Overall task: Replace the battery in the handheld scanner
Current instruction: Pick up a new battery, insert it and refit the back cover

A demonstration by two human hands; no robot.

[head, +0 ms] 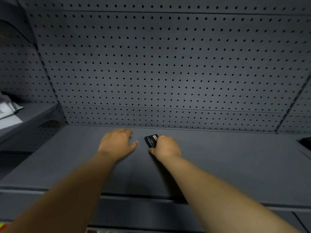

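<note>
A small flat black battery (151, 140) with a white label sits low over the grey shelf (218, 162), near the back wall. My right hand (165, 147) grips it from the right, fingers curled around its edge. My left hand (117, 141) rests palm down on the shelf just left of the battery, fingers slightly bent, thumb pointing toward it, and it holds nothing. The handheld scanner itself does not show in this view.
A grey pegboard wall (168, 64) rises behind the shelf. A dark object (305, 142) lies at the shelf's far right edge. White papers (8, 111) lie on a neighbouring shelf at the left. The shelf's front lip (151, 199) runs below my forearms.
</note>
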